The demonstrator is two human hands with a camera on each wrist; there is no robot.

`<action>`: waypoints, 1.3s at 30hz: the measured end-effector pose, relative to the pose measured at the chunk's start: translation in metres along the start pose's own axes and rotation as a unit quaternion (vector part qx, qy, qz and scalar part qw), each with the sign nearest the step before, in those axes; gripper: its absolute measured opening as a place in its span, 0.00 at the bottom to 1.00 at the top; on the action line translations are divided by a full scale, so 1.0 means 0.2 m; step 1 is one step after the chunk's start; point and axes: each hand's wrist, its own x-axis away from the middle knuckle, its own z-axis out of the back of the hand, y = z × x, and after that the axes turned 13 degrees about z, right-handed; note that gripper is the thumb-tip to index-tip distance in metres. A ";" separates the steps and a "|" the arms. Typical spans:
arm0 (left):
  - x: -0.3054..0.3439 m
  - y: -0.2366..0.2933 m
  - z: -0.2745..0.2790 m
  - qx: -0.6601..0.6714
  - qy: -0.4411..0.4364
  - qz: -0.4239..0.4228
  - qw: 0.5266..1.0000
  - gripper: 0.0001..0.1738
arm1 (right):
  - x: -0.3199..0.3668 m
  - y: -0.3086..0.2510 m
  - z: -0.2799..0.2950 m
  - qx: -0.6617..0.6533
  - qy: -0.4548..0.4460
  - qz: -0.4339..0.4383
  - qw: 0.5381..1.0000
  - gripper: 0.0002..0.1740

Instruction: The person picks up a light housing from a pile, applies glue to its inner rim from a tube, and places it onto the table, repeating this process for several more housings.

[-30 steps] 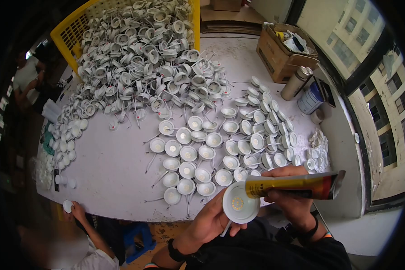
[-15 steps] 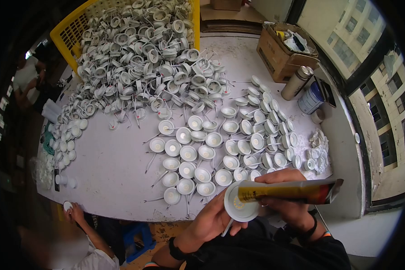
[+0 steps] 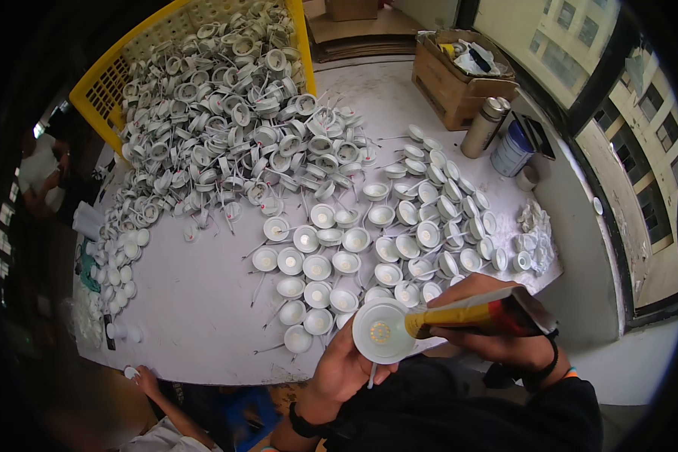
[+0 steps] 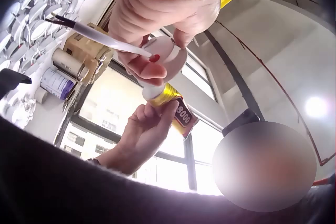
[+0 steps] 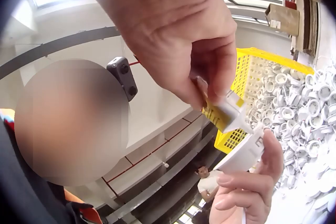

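My left hand (image 3: pixel 339 373) grips a round white downlight (image 3: pixel 388 350) by its rim, its open face up, with a ring of small yellow LED dots inside. From its back a white cable (image 4: pixel 105 40) with dark wire ends sticks out. In my right hand (image 3: pixel 514 350) is a yellow, red and black glue tube (image 3: pixel 467 315), pinched between thumb and fingers and slanting toward the downlight. The right wrist view shows the tube's white nozzle (image 5: pixel 242 124) right at the downlight's face.
Several similar downlights (image 3: pixel 316 267) stand in rows on the table (image 3: pixel 196 301). Behind them, white ring parts (image 3: pixel 226 143) spill from a yellow crate (image 3: pixel 98 105). At right are a carton (image 3: pixel 459 90), a flask (image 3: pixel 484 128) and a blue-white can (image 3: pixel 514 149). Another person's hand (image 3: pixel 147 382) holds a small white disc.
The glue tube moved left over the downlight's face, then back to its right side, now tilting more. Both hands kept their hold. The head view has shifted slightly.
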 end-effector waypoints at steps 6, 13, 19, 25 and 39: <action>0.00 0.00 0.00 0.030 0.019 -0.008 0.999 0.29 | -0.01 -0.02 -0.06 -0.259 -0.017 -0.158 0.953 0.13; -0.01 -0.01 -0.02 0.037 0.039 -0.014 0.998 0.32 | -0.03 0.09 -0.24 -0.334 0.104 -0.109 0.931 0.18; 0.01 -0.01 0.06 0.040 -0.019 -0.001 0.999 0.32 | -0.05 0.15 -0.29 -0.308 0.188 -0.107 0.927 0.12; 0.21 0.19 0.25 -0.048 0.275 -0.139 0.950 0.31 | 0.08 0.17 -0.09 -0.276 0.349 -0.083 0.892 0.13; 1.03 0.48 1.61 -0.063 0.673 -0.180 0.715 0.30 | 0.46 0.30 0.12 -0.193 0.538 -0.188 0.798 0.12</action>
